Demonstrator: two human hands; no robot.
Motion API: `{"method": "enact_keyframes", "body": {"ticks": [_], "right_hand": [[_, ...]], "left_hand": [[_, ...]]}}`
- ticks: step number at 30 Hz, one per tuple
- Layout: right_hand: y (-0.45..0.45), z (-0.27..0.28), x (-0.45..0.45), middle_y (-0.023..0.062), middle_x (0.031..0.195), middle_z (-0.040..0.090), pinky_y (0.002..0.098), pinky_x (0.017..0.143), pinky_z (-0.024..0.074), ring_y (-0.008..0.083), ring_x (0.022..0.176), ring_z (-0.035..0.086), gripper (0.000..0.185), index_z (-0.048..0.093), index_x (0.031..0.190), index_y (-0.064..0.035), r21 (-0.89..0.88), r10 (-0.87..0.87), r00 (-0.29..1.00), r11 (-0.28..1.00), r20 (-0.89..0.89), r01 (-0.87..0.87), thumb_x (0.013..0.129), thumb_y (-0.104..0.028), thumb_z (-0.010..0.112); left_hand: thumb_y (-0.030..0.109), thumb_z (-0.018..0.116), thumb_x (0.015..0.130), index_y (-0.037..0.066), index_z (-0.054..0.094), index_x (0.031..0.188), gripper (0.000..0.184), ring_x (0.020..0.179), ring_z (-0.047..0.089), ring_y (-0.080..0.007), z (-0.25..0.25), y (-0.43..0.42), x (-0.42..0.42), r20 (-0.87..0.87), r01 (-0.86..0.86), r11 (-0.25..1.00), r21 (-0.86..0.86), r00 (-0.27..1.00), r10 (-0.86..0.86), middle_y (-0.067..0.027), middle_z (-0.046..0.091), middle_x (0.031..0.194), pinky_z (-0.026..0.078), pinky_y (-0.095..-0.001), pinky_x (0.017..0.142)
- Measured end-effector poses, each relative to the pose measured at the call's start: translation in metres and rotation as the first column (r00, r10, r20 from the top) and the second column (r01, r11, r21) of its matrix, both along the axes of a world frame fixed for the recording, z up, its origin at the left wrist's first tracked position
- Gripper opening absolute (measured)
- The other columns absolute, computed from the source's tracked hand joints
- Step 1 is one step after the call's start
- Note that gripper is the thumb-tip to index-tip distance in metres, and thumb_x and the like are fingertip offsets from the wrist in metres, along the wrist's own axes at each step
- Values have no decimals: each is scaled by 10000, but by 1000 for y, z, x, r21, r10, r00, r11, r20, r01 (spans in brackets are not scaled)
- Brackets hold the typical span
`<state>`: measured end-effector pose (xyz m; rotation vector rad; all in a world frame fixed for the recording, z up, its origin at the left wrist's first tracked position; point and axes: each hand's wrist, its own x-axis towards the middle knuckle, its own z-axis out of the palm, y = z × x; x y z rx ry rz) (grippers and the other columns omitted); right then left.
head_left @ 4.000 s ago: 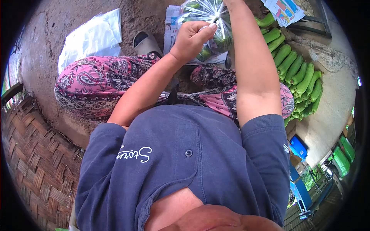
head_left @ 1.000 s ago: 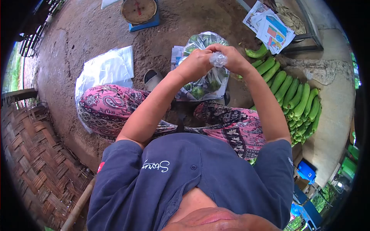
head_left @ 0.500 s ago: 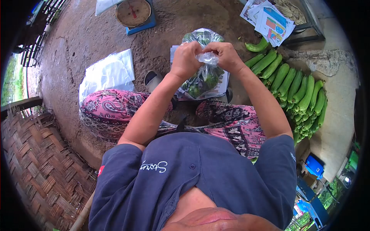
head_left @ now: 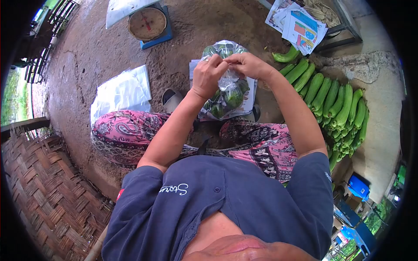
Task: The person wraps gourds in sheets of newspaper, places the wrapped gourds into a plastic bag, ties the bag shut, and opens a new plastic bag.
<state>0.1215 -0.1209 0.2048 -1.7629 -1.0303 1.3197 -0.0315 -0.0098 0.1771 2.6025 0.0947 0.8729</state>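
Observation:
Both hands meet at the gathered neck of a clear plastic bag [head_left: 232,98] with green vegetables inside. My left hand [head_left: 209,76] is closed on the bag's neck from the left side. From the right, my right hand [head_left: 249,66] pinches the same twisted plastic, its fingertips close to the left ones. Under the bag lie sheets of newspaper [head_left: 249,106] on the ground, in front of my crossed legs.
Long green vegetables [head_left: 335,102] are piled at the right. Printed papers [head_left: 303,28] lie above them by a metal frame. A round-dial scale [head_left: 147,25] stands at the upper left, clear plastic sheets [head_left: 124,93] below it, and a woven panel [head_left: 52,191] at the far left.
Four seconds ago my right arm reached forward, its hand out of view; since then both hands have come together at the bag's neck. Over the last second the fingers have shifted on the twisted plastic.

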Motion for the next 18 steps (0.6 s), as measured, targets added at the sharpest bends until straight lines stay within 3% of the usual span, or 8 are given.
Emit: {"method": "enact_keyframes", "body": {"ticks": [5,10,13,15,18], "right_hand": [[4,14,-3,30,714,592,263,531,458,98,535,536,213,628,1066,-5,-56,74,987,996,143,-67,874,-78,569],[4,16,-2,77,747,642,293,571,484,127,576,584,179,648,992,-16,-75,107,963,993,248,-91,837,-86,592],[2,7,-2,98,719,612,304,578,490,159,595,582,126,642,881,-10,109,92,849,979,520,-173,778,-84,639],[1,2,-2,106,767,615,323,622,498,201,648,601,126,649,858,-34,173,49,831,970,555,-173,751,-99,651],[-1,2,-2,91,823,612,343,672,501,247,728,614,109,655,835,-67,301,-40,719,923,694,-239,736,-113,647]], "left_hand": [[48,573,727,77,575,827,104,729,601,-277,9,1,-1,-53,61,989,-138,996,-69,-75,548,812,491,-382,635],[4,607,672,66,583,872,211,788,603,-312,20,10,-1,-148,136,976,-172,976,-162,-90,581,837,490,-390,704],[0,618,672,64,624,899,236,824,615,-306,24,13,-4,-76,192,967,-168,975,-207,-88,621,903,495,-380,745],[-12,617,676,63,654,910,249,854,625,-297,20,16,-9,-17,242,948,-206,968,-251,-86,647,948,497,-367,777],[-42,590,683,57,675,911,262,900,637,-273,14,3,-17,-20,184,882,-435,977,-214,-87,670,971,491,-351,819]]}}
